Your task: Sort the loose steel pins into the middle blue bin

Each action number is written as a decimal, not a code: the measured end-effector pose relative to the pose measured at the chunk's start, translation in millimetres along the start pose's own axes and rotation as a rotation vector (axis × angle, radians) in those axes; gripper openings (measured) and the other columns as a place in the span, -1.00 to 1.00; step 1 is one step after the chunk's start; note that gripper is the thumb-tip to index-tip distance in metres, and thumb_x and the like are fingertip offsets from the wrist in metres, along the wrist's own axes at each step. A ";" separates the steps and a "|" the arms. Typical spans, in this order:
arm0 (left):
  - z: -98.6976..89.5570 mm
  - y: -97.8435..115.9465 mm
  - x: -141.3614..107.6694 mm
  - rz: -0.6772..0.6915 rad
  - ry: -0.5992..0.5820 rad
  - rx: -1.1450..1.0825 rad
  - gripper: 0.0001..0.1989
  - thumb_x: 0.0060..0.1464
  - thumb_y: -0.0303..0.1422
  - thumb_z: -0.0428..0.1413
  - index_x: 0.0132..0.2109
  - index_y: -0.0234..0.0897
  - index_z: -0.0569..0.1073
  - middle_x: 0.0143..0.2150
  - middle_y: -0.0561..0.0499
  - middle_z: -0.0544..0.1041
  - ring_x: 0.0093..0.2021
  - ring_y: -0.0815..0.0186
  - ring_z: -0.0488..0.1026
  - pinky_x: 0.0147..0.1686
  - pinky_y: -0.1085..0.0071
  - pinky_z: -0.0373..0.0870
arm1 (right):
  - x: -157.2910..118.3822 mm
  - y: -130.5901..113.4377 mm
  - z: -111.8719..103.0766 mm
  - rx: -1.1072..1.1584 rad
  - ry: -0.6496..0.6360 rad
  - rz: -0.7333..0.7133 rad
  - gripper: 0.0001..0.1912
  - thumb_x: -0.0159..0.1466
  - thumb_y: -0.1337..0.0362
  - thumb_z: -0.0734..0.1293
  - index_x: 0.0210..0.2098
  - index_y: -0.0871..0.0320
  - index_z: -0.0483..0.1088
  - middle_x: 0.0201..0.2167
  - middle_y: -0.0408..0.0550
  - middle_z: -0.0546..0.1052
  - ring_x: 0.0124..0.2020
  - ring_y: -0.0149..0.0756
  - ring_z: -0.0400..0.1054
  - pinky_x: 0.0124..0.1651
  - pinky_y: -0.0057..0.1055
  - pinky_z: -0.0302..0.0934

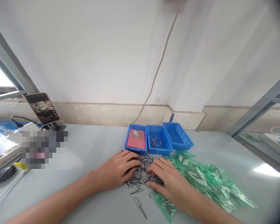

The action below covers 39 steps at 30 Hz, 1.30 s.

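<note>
Head view: both my hands lie palm-down on a loose pile of small metal pins (140, 177) near the front middle of the grey worktop (95, 149). My left hand (118, 169) is flat, fingers spread and slightly curled over the pile's left side; my right hand (168, 180) likewise covers its right side. Neither clearly grips anything, and I cannot tell whether a pin is pinched underneath. Progress, as I judge it: only a few pins sit in the middle blue bin (158, 141), so most are unsorted. The left blue bin (135, 139) holds a pink pad, and the right blue bin (178, 135) looks bare. Green plastic bags (207, 182) of pins sprawl toward the right edge, touching my right hand. A phone on a stand (42, 108) sits at the back left.
</note>
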State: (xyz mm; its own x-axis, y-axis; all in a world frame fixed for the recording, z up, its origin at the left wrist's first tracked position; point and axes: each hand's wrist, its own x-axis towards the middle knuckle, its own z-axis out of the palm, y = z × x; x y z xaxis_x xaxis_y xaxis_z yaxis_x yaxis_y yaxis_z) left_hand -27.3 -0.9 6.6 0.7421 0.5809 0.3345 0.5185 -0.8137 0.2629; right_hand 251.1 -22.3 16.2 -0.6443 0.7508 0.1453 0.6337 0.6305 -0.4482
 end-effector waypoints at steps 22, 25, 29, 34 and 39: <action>-1.5 0.8 0.8 0.006 0.006 0.006 -0.70 0.47 -0.44 0.04 0.24 -0.20 0.49 0.21 -0.13 0.54 0.16 0.11 0.50 0.17 0.17 0.46 | 1.9 0.8 3.3 -0.007 0.012 0.022 -0.96 0.54 0.30 0.35 -0.09 0.06 0.39 -0.07 -0.08 0.50 -0.07 -0.10 0.36 0.00 -0.18 0.27; -2.5 1.5 0.9 0.006 0.002 -0.002 -0.71 0.47 -0.44 0.04 0.23 -0.20 0.49 0.21 -0.14 0.54 0.16 0.11 0.50 0.17 0.18 0.46 | 1.0 -1.9 0.9 -0.014 0.000 0.015 -0.83 0.53 0.24 0.38 0.10 0.00 0.41 0.02 -0.04 0.49 0.02 -0.04 0.36 0.06 -0.11 0.29; -2.5 1.8 0.6 0.008 0.006 0.001 -0.70 0.47 -0.44 0.04 0.24 -0.20 0.49 0.21 -0.14 0.54 0.16 0.11 0.50 0.17 0.17 0.46 | 0.5 -2.8 0.3 -0.037 -0.036 0.023 -0.82 0.54 0.27 0.35 0.11 -0.03 0.42 0.03 -0.04 0.48 0.03 -0.02 0.36 0.07 -0.08 0.30; -0.9 0.8 -0.3 0.003 -0.009 0.005 -0.70 0.48 -0.44 0.04 0.25 -0.20 0.48 0.23 -0.13 0.53 0.18 0.10 0.49 0.18 0.15 0.44 | 2.0 -3.4 0.3 -0.038 -0.042 0.016 -0.95 0.55 0.34 0.32 -0.06 0.05 0.40 -0.03 -0.05 0.48 -0.03 -0.07 0.37 0.04 -0.11 0.28; -1.1 1.3 0.0 -0.002 -0.014 0.008 -0.70 0.48 -0.44 0.03 0.26 -0.19 0.47 0.24 -0.13 0.52 0.18 0.10 0.48 0.18 0.14 0.44 | 1.9 -3.4 -0.2 -0.044 -0.030 0.004 -0.92 0.57 0.36 0.29 -0.10 0.07 0.37 -0.06 -0.06 0.47 -0.06 -0.09 0.35 0.02 -0.12 0.27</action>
State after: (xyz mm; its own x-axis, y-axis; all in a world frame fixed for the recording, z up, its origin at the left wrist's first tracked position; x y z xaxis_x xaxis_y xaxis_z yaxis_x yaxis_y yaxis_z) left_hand -27.0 -2.0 8.0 0.7468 0.5823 0.3213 0.5232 -0.8126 0.2567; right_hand 247.8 -23.0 18.2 -0.6536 0.7477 0.1169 0.6543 0.6359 -0.4093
